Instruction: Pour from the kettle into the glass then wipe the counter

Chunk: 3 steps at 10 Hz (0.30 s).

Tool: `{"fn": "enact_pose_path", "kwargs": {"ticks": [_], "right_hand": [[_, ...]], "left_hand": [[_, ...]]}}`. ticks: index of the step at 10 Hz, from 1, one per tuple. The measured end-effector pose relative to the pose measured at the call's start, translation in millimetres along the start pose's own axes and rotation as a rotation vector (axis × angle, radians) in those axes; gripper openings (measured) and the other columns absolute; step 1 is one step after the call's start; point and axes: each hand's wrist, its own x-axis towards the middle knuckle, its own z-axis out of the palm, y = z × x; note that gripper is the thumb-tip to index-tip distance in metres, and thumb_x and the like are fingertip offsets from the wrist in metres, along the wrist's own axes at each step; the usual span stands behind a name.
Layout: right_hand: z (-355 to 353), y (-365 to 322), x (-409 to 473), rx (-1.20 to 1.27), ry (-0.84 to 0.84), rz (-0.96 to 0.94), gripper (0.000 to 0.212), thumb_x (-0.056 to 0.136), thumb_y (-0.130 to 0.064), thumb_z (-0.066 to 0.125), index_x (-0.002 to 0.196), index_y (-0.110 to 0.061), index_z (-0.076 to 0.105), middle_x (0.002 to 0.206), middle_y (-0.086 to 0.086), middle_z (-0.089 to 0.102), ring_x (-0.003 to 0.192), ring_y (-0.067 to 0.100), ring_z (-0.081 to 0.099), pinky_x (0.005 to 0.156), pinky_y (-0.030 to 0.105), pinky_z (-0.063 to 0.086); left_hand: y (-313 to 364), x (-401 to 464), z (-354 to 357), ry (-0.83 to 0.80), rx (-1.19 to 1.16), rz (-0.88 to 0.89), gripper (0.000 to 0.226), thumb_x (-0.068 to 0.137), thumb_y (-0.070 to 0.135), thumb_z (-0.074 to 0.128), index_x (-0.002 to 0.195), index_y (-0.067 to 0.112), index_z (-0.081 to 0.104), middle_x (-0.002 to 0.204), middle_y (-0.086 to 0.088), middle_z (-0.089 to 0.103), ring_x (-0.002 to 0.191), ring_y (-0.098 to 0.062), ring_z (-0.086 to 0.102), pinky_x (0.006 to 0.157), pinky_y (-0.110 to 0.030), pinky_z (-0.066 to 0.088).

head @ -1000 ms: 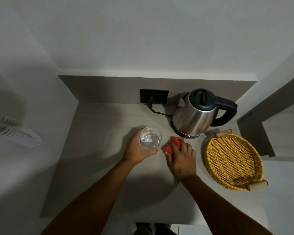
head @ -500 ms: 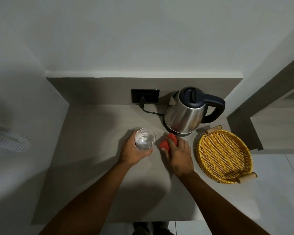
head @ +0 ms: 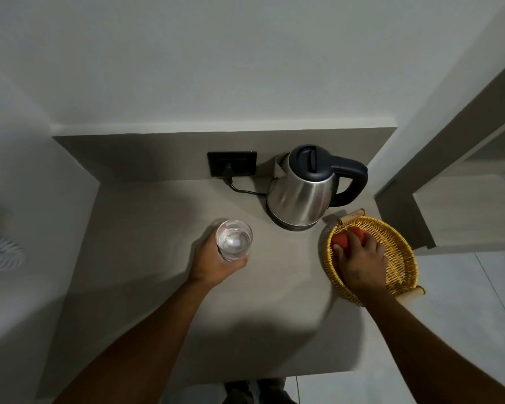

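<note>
A clear glass with water in it stands on the grey counter, and my left hand is wrapped around its near side. The steel kettle with a black lid and handle sits upright on its base at the back, its spout to the left. My right hand rests inside the yellow wicker basket, fingers pressed over a red cloth at the basket's left side. Most of the cloth is hidden under my fingers.
A black wall socket with the kettle's cord plugged in sits behind the glass. Walls close the counter at the back and left. The counter's right edge runs past the basket, with pale floor tiles beyond it. A white coiled cord hangs at far left.
My right hand carried the red cloth from the counter in front of the kettle rightwards into the wicker basket. My left hand stayed on the glass.
</note>
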Motion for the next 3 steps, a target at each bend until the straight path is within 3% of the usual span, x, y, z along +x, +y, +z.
{"fn": "enact_pose_path", "kwargs": {"ticks": [1,3], "right_hand": [[7,1,7,-0.030,-0.023,0.001,0.066,0.094,-0.063,0.037,0.144,-0.020,0.041,0.145,0.020,0.041,0.128,0.043,0.036,0.103,0.062,0.036],[-5,-12,1,0.002,0.022,-0.002,0.071,0.095,-0.069,0.028,0.147,-0.020,0.034,0.156,0.018,0.030,0.142,0.043,0.023,0.113,0.064,0.016]], "left_hand": [[-4,2,0,-0.002,0.015,-0.012,0.083,0.052,0.034,0.098,0.126,0.024,0.061,0.117,0.007,0.071,0.107,-0.010,0.067,0.095,-0.028,0.055],[-7,1,1,-0.020,0.011,0.004,0.089,0.050,0.040,0.096,0.128,0.031,0.056,0.119,0.014,0.069,0.110,-0.004,0.065,0.097,-0.028,0.053]]}}
